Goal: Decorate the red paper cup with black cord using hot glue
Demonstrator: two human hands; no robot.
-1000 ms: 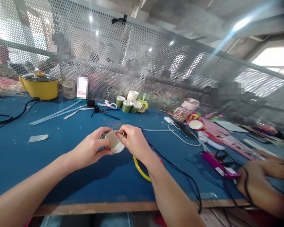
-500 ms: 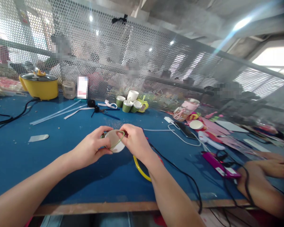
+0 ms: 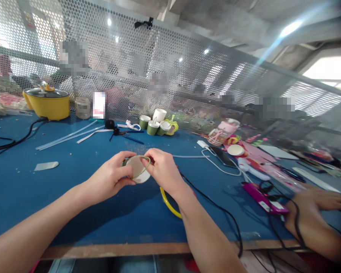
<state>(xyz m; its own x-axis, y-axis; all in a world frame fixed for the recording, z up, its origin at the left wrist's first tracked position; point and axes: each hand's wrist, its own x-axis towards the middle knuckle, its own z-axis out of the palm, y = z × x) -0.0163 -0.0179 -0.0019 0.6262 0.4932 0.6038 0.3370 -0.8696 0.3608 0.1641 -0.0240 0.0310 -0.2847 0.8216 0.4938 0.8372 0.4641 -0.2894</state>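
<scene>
I have both hands up over the middle of the blue bench (image 3: 74,197), meeting on one small piece. My left hand (image 3: 109,180) grips a round white disc (image 3: 138,169) from the left, thumb under it and fingers curled over its far edge. My right hand (image 3: 161,170) pinches a thin green cord (image 3: 146,167) that loops around the disc's rim, fingertips pressed together on it at the disc's right side. The disc is held just above the bench surface, tilted toward me, between the two hands.

Under my right wrist a yellow tube (image 3: 167,204) curves across the bench, and a black cable (image 3: 216,206) runs from behind that hand to the near edge. Farther back stand green-and-white cups (image 3: 155,125) in a cluster, with clear strips (image 3: 65,137) lying to their left. At the far left a yellow pot (image 3: 47,102) with a lid sits beside a small jar (image 3: 82,107). To the right lie a white charger cable (image 3: 216,161), a magenta tool (image 3: 263,198) and pink scraps. Another person's hand (image 3: 315,212) rests on the bench at the near right, well apart from mine. A perforated metal screen (image 3: 159,68) closes off the far side.
</scene>
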